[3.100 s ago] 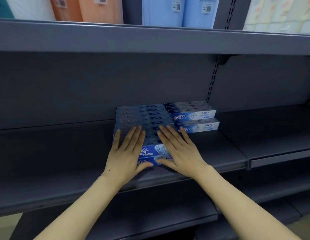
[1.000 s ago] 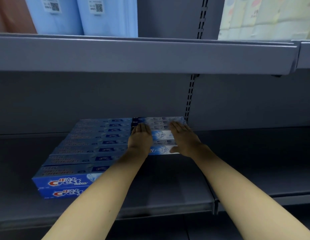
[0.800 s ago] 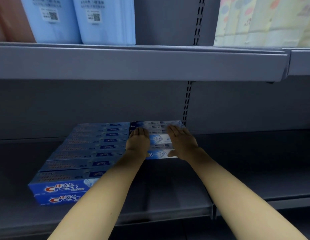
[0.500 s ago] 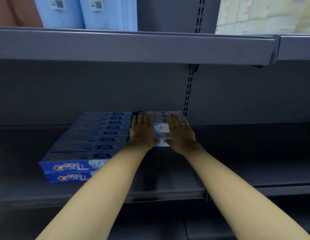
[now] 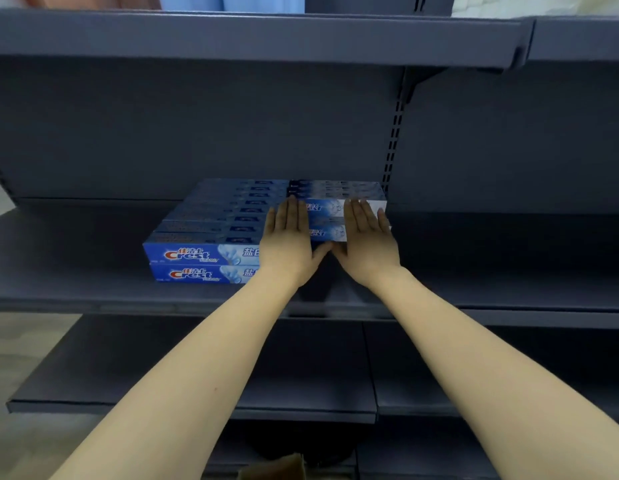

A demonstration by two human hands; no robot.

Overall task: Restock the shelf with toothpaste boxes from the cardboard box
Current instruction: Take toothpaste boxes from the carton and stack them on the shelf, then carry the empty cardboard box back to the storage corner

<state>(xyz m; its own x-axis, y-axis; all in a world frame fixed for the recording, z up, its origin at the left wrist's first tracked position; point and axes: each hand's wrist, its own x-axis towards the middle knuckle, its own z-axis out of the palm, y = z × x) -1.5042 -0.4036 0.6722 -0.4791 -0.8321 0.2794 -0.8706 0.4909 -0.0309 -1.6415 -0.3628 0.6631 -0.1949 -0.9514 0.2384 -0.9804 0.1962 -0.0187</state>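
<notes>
Blue Crest toothpaste boxes (image 5: 200, 256) lie stacked two high in a row on the dark grey middle shelf (image 5: 76, 285). A shorter stack of the same boxes (image 5: 335, 202) sits to their right, against the back panel. My left hand (image 5: 289, 242) and my right hand (image 5: 368, 242) lie side by side with straight fingers, pressing flat against the front face of that right-hand stack. A brown corner of the cardboard box (image 5: 276, 467) shows at the bottom edge.
An upper shelf (image 5: 266, 36) overhangs close above, with blue and pale packs standing on it. A slotted upright (image 5: 392, 147) runs down the back panel just right of the stacks. A lower shelf (image 5: 197, 407) juts out beneath my forearms.
Both hands have pushed the right-hand stack deeper toward the back panel and now sit closer together, thumbs nearly touching. The view has tilted down, showing the lower shelf and the cardboard box corner.
</notes>
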